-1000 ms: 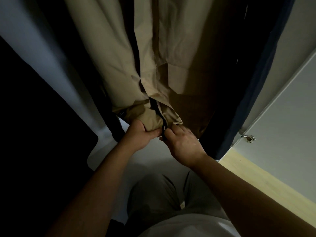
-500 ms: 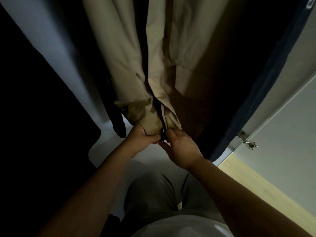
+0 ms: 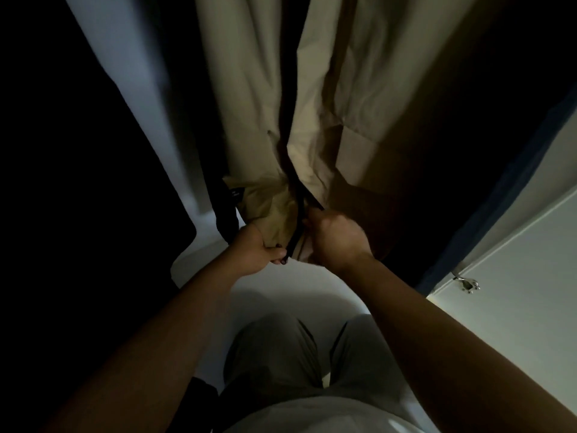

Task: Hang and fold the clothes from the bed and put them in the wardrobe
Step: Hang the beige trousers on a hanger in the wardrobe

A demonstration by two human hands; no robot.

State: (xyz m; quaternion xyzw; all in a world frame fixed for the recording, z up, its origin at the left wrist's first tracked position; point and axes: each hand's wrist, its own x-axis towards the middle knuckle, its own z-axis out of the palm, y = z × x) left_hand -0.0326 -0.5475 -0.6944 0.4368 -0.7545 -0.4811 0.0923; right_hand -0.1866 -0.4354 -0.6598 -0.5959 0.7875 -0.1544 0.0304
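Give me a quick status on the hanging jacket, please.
Left grip holds beige jacket hem. Right grip pinches its zipper. Dark garments hang close alongside.

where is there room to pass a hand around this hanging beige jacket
Free: the pale wardrobe floor below the left hand and right hand, above the grey trousers; and the pale wall strip between the large black garment and the beige fabric jacket. Crowded: the jacket's right, where a navy blue garment hangs close.
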